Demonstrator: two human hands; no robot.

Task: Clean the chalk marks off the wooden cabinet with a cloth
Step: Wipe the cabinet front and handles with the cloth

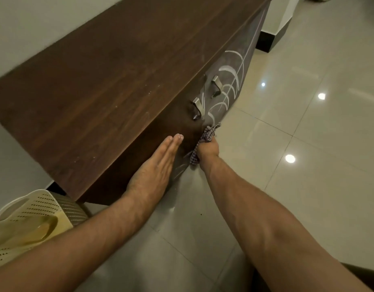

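A dark wooden cabinet [110, 85] runs from lower left to upper right. White chalk marks [230, 81] shaped like curved web lines cover its right door front, and fainter marks [179, 171] show low on the near door. My right hand [208, 149] grips a bunched checked cloth [205, 138] and holds it against the door front just below the two metal handles [205, 98]. With its fingers straight and together, my left hand [158, 165] presses flat on the near door's upper edge.
A cream perforated plastic basket [32, 209] stands on the floor at the cabinet's near left end. Glossy beige floor tiles [297, 165] spread to the right. A white wall corner with a black skirting [266, 42] stands beyond the cabinet's far end.
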